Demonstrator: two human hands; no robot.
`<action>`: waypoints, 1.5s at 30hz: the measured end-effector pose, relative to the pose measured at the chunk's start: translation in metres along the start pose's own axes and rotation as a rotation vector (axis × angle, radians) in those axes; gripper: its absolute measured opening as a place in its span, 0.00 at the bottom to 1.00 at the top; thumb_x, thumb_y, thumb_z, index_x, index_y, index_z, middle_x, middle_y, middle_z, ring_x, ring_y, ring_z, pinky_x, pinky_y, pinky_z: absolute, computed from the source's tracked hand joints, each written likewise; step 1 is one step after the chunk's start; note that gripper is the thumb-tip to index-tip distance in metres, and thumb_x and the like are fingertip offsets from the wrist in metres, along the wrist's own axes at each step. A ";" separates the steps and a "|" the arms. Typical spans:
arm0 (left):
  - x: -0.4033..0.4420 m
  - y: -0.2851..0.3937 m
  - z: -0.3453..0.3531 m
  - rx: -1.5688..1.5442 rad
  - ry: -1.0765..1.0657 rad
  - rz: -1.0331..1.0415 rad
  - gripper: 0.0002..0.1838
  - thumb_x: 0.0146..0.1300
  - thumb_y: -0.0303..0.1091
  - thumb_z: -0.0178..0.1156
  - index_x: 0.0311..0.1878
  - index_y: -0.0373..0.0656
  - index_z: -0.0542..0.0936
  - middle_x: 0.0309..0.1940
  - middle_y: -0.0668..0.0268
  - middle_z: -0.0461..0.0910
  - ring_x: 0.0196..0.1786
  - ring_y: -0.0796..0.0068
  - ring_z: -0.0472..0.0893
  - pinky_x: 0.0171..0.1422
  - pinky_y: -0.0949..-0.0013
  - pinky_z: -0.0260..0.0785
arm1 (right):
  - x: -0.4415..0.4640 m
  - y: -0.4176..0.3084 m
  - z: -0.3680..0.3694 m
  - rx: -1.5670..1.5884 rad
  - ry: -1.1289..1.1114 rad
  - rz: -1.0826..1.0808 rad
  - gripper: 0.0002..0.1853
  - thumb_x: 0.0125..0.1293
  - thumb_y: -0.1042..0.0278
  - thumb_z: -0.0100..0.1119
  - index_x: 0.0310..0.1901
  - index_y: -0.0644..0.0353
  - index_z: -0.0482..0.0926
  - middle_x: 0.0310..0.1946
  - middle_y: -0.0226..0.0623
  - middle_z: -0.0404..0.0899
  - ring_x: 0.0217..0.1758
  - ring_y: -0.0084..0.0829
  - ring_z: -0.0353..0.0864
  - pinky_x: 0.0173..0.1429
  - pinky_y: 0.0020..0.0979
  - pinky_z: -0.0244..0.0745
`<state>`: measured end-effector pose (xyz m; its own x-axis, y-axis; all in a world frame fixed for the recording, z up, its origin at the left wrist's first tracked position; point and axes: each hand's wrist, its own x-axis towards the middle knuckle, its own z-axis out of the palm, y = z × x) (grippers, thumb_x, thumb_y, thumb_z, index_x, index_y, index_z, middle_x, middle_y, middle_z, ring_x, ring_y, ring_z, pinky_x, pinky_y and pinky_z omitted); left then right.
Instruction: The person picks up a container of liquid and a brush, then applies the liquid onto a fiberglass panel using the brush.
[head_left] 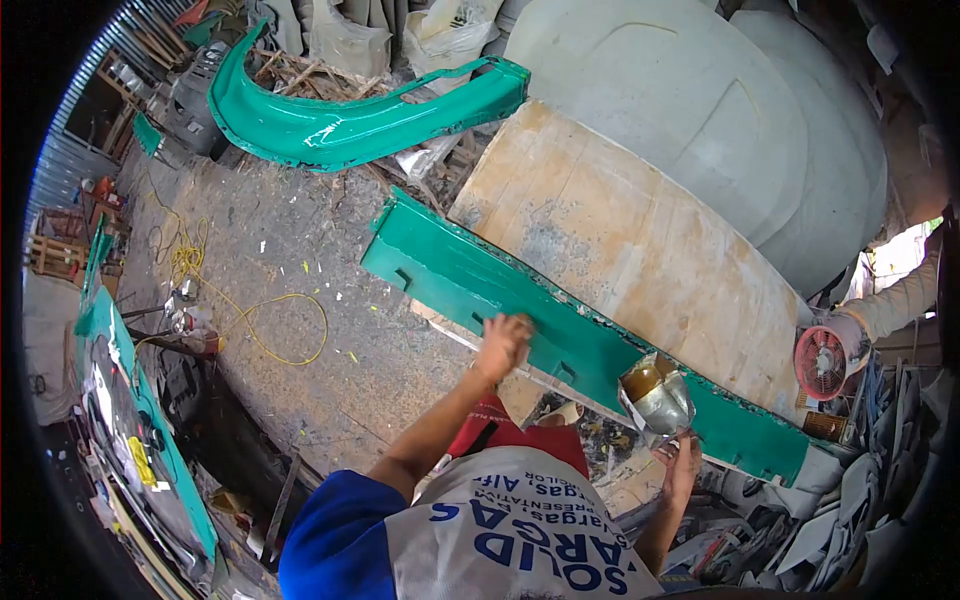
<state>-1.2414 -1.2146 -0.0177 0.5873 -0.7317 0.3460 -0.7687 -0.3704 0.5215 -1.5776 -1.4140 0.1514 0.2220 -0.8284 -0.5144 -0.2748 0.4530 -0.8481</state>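
A long green panel [455,275] with a glossy surface and small raised tabs lies diagonally in front of me. Over its near edge is my left hand [505,345], fingers bent and blurred by motion; whether anything is in them does not show. My right hand [680,462] grips a silver metal can [668,408] from its lower side, at the right part of the panel. Amber liquid shows inside the can, which has a ragged, cut rim and is tilted.
Beyond the panel lies a stained tan board [640,240], with large pale shells [680,110] behind. A curved green molding [330,135] rests at the back left. A red fan [822,360] with a duct stands right. Yellow cord [300,355] loops over the littered floor.
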 end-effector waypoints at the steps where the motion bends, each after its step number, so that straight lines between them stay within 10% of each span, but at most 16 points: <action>1: 0.001 0.004 0.003 0.009 0.004 -0.004 0.15 0.48 0.26 0.64 0.42 0.49 0.83 0.47 0.63 0.79 0.52 0.57 0.72 0.53 0.51 0.59 | 0.004 0.000 -0.002 0.005 0.006 -0.001 0.18 0.65 0.56 0.63 0.50 0.55 0.72 0.39 0.28 0.74 0.34 0.24 0.79 0.34 0.31 0.82; 7: 0.021 -0.111 -0.030 -0.348 0.254 -0.312 0.09 0.60 0.24 0.58 0.38 0.52 0.84 0.42 0.67 0.84 0.43 0.58 0.78 0.47 0.54 0.66 | 0.020 -0.001 -0.035 0.026 -0.002 0.002 0.22 0.63 0.55 0.64 0.53 0.55 0.69 0.39 0.30 0.73 0.35 0.23 0.77 0.34 0.30 0.81; 10: 0.041 -0.161 -0.082 0.251 0.338 -0.465 0.08 0.63 0.28 0.58 0.41 0.51 0.84 0.44 0.66 0.80 0.48 0.57 0.75 0.50 0.48 0.63 | 0.029 0.002 -0.063 -0.012 -0.011 0.003 0.22 0.64 0.55 0.64 0.54 0.55 0.69 0.39 0.30 0.72 0.35 0.23 0.77 0.34 0.30 0.81; 13: 0.054 -0.143 -0.075 0.349 0.371 -0.419 0.08 0.60 0.28 0.60 0.42 0.50 0.83 0.46 0.65 0.79 0.49 0.55 0.73 0.50 0.48 0.62 | 0.038 0.000 -0.084 -0.058 0.001 0.011 0.37 0.63 0.53 0.62 0.68 0.64 0.63 0.44 0.38 0.76 0.37 0.27 0.78 0.37 0.31 0.81; 23: 0.042 0.062 0.029 -0.080 -0.101 -0.165 0.13 0.55 0.24 0.61 0.41 0.56 0.85 0.42 0.70 0.81 0.47 0.61 0.73 0.52 0.55 0.62 | 0.082 -0.023 -0.114 -0.141 -0.071 -0.035 0.25 0.64 0.55 0.61 0.59 0.58 0.69 0.42 0.33 0.74 0.34 0.27 0.78 0.33 0.30 0.80; 31: 0.054 -0.132 -0.035 -0.324 0.231 -0.523 0.05 0.65 0.30 0.60 0.35 0.50 0.84 0.43 0.69 0.85 0.49 0.60 0.79 0.61 0.53 0.62 | 0.084 -0.038 -0.069 -0.151 -0.122 -0.028 0.27 0.64 0.55 0.61 0.59 0.61 0.69 0.42 0.33 0.74 0.34 0.24 0.77 0.34 0.31 0.82; 39: 0.045 -0.069 -0.015 0.416 0.103 -0.259 0.19 0.52 0.27 0.61 0.49 0.52 0.82 0.45 0.63 0.75 0.48 0.57 0.70 0.47 0.52 0.60 | 0.083 -0.024 -0.013 -0.125 -0.215 -0.032 0.27 0.64 0.57 0.63 0.60 0.63 0.69 0.41 0.33 0.77 0.34 0.23 0.80 0.34 0.30 0.83; 45: 0.043 -0.019 0.004 -0.121 -0.043 -0.175 0.12 0.61 0.27 0.60 0.46 0.51 0.82 0.45 0.66 0.80 0.51 0.61 0.73 0.56 0.52 0.60 | 0.081 -0.023 0.016 -0.113 -0.231 -0.020 0.31 0.64 0.57 0.63 0.62 0.66 0.67 0.38 0.32 0.76 0.33 0.23 0.79 0.32 0.29 0.82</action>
<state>-1.2026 -1.2418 -0.0157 0.6958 -0.6869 0.2098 -0.6186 -0.4247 0.6611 -1.5386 -1.4860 0.1276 0.4329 -0.7334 -0.5241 -0.3679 0.3870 -0.8455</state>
